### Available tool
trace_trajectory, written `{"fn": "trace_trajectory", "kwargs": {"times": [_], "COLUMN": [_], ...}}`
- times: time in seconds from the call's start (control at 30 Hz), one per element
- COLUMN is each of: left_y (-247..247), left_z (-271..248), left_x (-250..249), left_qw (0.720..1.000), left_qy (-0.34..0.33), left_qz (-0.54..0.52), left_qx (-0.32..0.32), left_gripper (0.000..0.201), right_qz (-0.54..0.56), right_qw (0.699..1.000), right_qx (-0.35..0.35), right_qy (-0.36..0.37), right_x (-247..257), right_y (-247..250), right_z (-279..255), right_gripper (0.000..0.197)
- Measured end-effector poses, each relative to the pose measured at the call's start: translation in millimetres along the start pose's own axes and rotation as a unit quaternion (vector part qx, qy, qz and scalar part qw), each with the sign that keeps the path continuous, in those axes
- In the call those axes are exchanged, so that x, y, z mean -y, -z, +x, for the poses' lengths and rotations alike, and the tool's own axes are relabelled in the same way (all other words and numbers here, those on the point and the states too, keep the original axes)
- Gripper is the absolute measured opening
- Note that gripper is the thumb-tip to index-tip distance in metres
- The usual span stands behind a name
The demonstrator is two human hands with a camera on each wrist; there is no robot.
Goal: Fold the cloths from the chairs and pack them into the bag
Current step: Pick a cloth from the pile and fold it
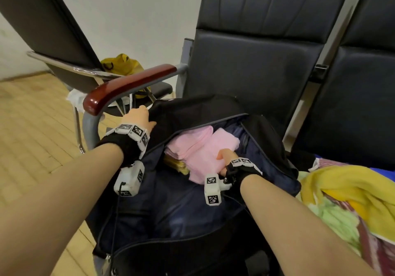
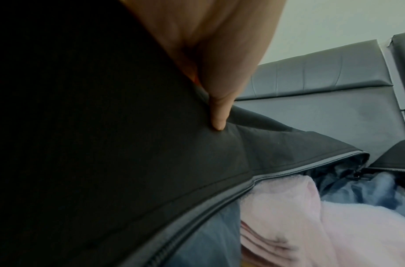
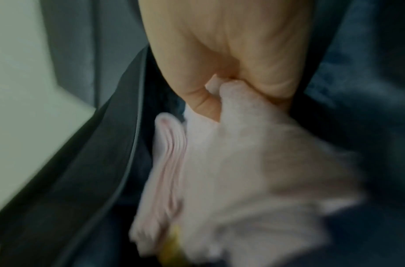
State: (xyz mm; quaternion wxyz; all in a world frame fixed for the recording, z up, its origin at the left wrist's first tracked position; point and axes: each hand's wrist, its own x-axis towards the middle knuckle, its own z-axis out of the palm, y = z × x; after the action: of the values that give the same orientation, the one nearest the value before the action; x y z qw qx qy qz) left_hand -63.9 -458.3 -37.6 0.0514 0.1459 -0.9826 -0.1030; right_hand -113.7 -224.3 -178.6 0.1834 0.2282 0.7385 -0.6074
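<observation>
Right hand [image 1: 226,158] clutches the pink cloth [image 1: 201,149]; left hand [image 1: 139,117] pinches the bag [image 1: 171,211] flap at ten o'clock. Letting go carelessly could undo the fold.

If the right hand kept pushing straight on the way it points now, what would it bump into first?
The right hand already grips the pink cloth and points into the open bag. Going on, it would probably press the cloth against the bag's blue lining, though depth is unclear.

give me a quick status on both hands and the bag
Left hand grips the bag flap open. Right hand pinches the pink cloth inside. More cloths wait unfolded alongside. Nothing blocking.
</observation>
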Motion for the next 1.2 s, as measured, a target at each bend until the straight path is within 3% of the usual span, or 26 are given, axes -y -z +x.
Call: {"fn": "trace_trajectory", "kwargs": {"times": [0.1, 0.17, 0.23, 0.3, 0.33, 0.4, 0.53, 0.67, 0.83, 0.9, 1.0, 1.07, 1.2], "left_y": [-2, -2, -2, -3, -4, -5, -7, -10, 3, 14, 33, 44, 58], "left_z": [-2, -3, -3, -4, -4, -4, -2, -1, -11, -20, -41, -59, -102], "left_x": [1, 2, 1, -1, -1, -2, -3, -1, -19, -35, -63, -84, -132], "left_qw": [1.0, 1.0, 1.0, 1.0, 1.0, 1.0, 1.0, 1.0, 0.999, 0.999, 0.998, 0.995, 0.985], "left_qy": [0.001, 0.001, 0.002, 0.001, 0.001, 0.002, 0.005, 0.003, 0.005, -0.015, -0.056, -0.089, -0.163], "left_qz": [0.006, 0.003, 0.003, 0.004, 0.004, 0.005, 0.007, 0.0, -0.021, -0.023, -0.036, -0.053, -0.061], "left_qx": [-0.001, 0.001, 0.001, 0.001, 0.0, -0.003, -0.009, -0.004, -0.034, -0.029, -0.013, -0.006, 0.01], "left_gripper": [0.04, 0.04, 0.041, 0.041, 0.041, 0.041, 0.041, 0.044, 0.05, 0.048, 0.045, 0.043, 0.043], "right_qz": [-0.152, -0.178, -0.224, -0.275, -0.278, -0.292, -0.267, -0.268, -0.281, -0.227, -0.061, 0.027, 0.05], "right_qw": [0.986, 0.979, 0.956, 0.921, 0.917, 0.924, 0.957, 0.961, 0.945, 0.958, 0.98, 0.982, 0.982], "right_qx": [-0.045, -0.095, -0.186, -0.246, -0.236, -0.182, -0.095, -0.057, -0.061, -0.04, 0.017, 0.015, 0.021], "right_qy": [-0.048, -0.036, 0.015, 0.122, 0.16, 0.167, 0.058, 0.043, 0.154, 0.173, 0.187, 0.185, 0.182], "right_x": [7, 10, 8, 2, 1, 2, 6, 17, 48, 60, 79, 84, 80], "right_y": [-7, -14, -17, -19, -18, -17, -13, -3, 23, 35, 54, 75, 139], "right_z": [-11, -20, -30, -34, -33, -32, -27, -32, -78, -94, -132, -159, -216], "right_gripper": [0.075, 0.078, 0.08, 0.078, 0.076, 0.068, 0.068, 0.077, 0.035, 0.028, 0.003, 0.013, 0.019]}}
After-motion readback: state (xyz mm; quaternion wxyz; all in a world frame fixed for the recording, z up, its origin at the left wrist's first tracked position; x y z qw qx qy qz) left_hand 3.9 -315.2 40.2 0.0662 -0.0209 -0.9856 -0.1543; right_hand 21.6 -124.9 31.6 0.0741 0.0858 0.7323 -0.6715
